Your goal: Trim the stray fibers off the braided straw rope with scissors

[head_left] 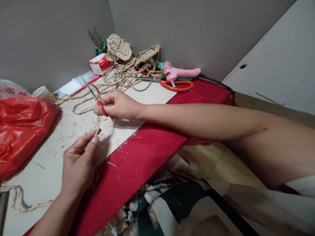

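Between thumb and fingers, my left hand (80,157) pinches a braided straw cord (97,122) above the white board (125,129). The cord runs up from there to my right hand (120,105). Small scissors with red handles (100,106) are in my right hand, its fingers at the loops and the blades pointing up and left. Beside the scissors the cord passes close to the handles; whether the right fingers also grip it I cannot tell. More cord (31,208) lies at the lower left, partly behind my left forearm.
A tangle of cord (123,73) and a woven straw piece (119,47) lie at the back. To their right are a pink glue gun (180,72) and orange-handled scissors (178,86). A red plastic bag (24,131), a paper cup (44,94) and a red-white box (100,64) stand leftward.
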The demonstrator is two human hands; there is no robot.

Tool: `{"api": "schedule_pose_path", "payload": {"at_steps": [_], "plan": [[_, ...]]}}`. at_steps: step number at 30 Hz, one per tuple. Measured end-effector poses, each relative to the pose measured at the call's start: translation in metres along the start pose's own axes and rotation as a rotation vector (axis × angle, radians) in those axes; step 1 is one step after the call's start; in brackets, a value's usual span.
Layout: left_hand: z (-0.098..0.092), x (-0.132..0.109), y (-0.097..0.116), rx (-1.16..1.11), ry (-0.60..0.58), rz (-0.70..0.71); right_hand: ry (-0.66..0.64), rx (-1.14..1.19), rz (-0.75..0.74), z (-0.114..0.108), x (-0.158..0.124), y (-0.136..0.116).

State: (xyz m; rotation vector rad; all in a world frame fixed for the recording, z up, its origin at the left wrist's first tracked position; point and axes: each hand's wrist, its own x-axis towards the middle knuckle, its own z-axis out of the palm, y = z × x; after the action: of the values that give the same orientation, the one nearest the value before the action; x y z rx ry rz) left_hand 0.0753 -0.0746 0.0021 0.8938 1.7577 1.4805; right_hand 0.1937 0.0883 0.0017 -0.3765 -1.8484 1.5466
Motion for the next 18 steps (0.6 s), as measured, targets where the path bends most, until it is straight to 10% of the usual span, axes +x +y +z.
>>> {"api": "schedule_pose_path", "payload": {"at_steps": [8, 18], "plan": [[-0.005, 0.013, 0.006, -0.284, -0.063, -0.096, -0.212, -0.579, -0.275, -0.02, -0.006, -0.017], [-0.006, 0.02, 0.007, -0.337, -0.058, -0.136, -0.335, -1.299, -0.23, -0.02, -0.011, -0.025]]}}
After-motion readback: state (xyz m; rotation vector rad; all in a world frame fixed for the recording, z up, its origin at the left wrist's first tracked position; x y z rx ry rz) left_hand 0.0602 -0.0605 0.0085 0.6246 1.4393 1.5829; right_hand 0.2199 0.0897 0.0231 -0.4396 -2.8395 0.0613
